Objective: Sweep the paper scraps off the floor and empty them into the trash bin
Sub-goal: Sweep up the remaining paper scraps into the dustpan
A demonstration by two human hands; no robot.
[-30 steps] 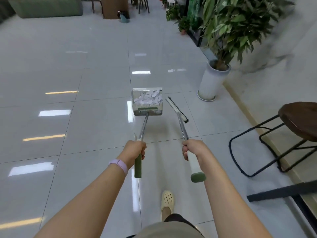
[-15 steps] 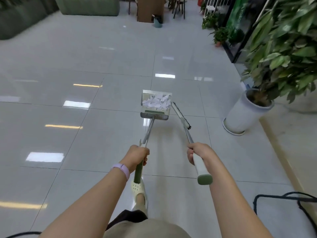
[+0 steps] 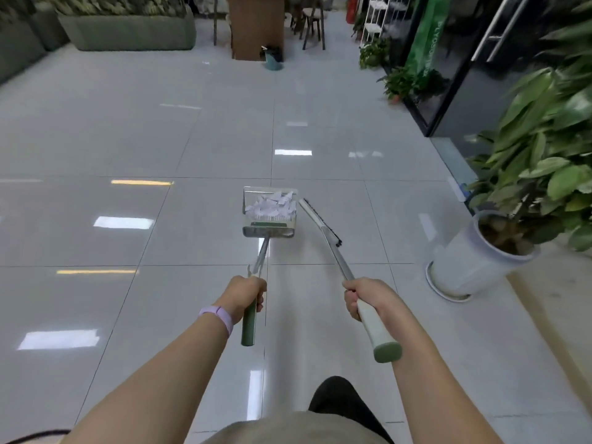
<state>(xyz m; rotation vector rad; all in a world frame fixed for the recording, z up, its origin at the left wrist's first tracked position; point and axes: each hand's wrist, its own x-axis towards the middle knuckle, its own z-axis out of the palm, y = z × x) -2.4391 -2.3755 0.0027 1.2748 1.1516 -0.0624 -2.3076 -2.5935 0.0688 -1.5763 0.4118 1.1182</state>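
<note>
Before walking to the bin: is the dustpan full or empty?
Loaded: white paper scraps lie piled inside the dustpan.

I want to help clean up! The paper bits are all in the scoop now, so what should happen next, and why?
Probably keep walking toward the small bin far ahead by the wooden stand, holding the dustpan level. The paper scraps lie loose in it, the left hand grips its handle, the right hand grips the broom, and the bin looks well out of reach.

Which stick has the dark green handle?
The dustpan stick, held by the left hand. The broom in the right hand has a white grip with a pale green tip.
</note>
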